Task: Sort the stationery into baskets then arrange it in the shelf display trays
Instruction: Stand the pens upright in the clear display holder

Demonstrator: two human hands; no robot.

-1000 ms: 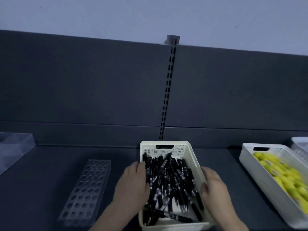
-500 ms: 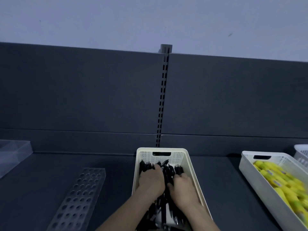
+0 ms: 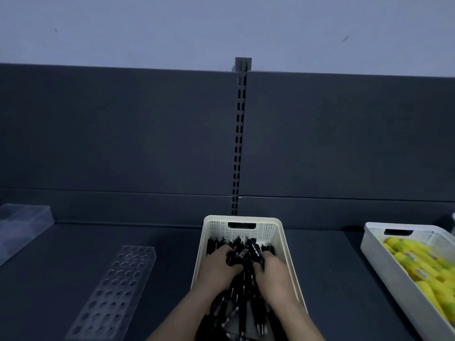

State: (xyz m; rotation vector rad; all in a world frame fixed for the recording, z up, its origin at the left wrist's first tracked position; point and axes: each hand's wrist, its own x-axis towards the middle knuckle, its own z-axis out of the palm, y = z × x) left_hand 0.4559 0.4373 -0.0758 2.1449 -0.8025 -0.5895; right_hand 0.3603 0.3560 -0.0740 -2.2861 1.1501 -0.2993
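Grey shelf point(image 3: 160, 242) — slotted upright point(image 3: 240, 143), pale wall point(image 3: 221, 25), basket point(image 3: 242, 219), black pens point(image 3: 247, 249)

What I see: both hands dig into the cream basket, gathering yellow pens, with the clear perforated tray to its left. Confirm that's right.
Wrong in one respect: the pens are black, not yellow, as the head view shows. The rest holds: the left hand and the right hand grip them inside the cream basket, and the clear perforated tray lies to its left.
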